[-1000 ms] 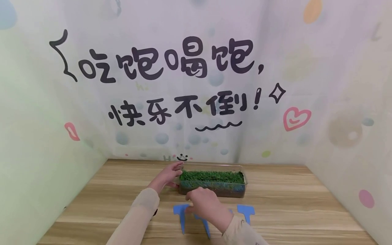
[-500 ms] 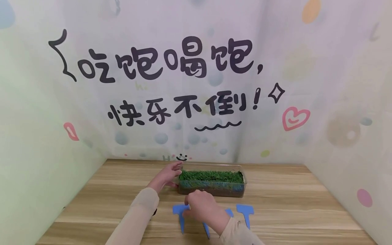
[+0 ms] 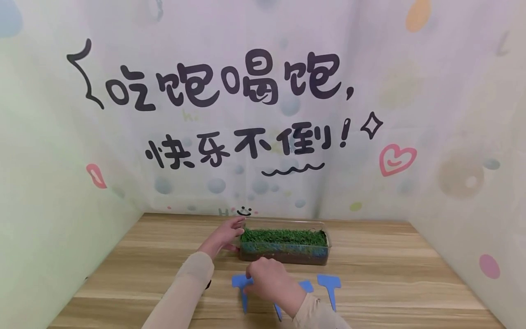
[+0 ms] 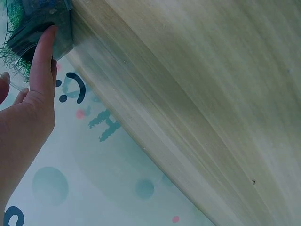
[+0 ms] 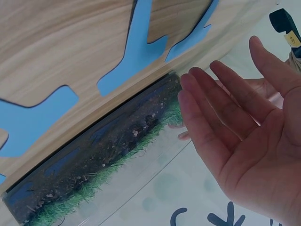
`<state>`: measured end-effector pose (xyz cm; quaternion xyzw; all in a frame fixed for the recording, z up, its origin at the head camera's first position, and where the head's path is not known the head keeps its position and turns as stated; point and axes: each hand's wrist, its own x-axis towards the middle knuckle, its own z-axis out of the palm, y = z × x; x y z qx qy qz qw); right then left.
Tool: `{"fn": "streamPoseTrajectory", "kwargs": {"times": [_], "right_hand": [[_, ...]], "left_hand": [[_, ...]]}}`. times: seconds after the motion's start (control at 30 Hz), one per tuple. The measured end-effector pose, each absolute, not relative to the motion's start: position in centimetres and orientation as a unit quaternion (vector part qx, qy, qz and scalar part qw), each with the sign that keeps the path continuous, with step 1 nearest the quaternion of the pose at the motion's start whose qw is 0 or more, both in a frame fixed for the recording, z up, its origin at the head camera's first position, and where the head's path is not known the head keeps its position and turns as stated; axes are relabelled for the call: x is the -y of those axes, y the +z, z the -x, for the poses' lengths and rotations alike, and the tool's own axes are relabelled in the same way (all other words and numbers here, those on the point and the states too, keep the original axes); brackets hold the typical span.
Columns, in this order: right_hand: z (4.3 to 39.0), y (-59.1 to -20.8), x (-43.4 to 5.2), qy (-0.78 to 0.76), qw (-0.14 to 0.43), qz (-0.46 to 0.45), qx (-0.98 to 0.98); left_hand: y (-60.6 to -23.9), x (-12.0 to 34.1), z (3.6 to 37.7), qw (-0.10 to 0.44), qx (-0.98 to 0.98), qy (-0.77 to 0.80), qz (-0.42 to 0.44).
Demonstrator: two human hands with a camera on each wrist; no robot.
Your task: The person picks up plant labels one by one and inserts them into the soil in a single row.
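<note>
A clear plastic box [image 3: 287, 256] holds dark soil topped with green grass [image 3: 283, 237]. My left hand [image 3: 223, 237] rests against the box's left end, fingers extended; in the left wrist view one straight finger [image 4: 43, 59] lies along the box wall and another fingertip reaches its rim. In front of the box lie several blue T-shaped plant labels [image 3: 328, 281], stems towards me. My right hand [image 3: 271, 281] hovers over the middle ones and partly hides them. The right wrist view shows its palm and fingers [image 5: 235, 101] spread, holding nothing, with the labels [image 5: 134, 61] beyond.
All this is on a wood-grain table [image 3: 378, 269]. Behind it hangs a pale printed backdrop [image 3: 263, 192] with black lettering, close to the box's rear. Side panels [image 3: 485, 205] stand left and right. A dark device [image 5: 278, 21] sits at the left wrist.
My right hand has shifted slightly left and towards me, uncovering more of the label at its right. My left hand and the box have stayed put.
</note>
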<state>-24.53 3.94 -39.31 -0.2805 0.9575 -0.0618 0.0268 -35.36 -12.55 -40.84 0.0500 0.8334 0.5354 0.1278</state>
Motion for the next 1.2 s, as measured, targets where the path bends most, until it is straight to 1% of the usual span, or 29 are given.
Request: {"fn": "streamPoseTrajectory", "kwargs": {"times": [0.27, 0.87, 1.2], "right_hand": [[24.47, -39.61, -3.78, -0.07, 0.032, 0.279, -0.957], [24.27, -40.0, -3.6, -0.059, 0.014, 0.292, -0.955], [24.27, -40.17, -3.54, -0.062, 0.022, 0.292, -0.954]], "left_hand": [[-40.89, 12.55, 35.47, 0.124, -0.833, 0.537, -0.052], [-40.78, 12.57, 35.46, 0.128, -0.837, 0.53, -0.051], [-41.07, 12.62, 35.75, 0.122, -0.84, 0.526, -0.05]]}}
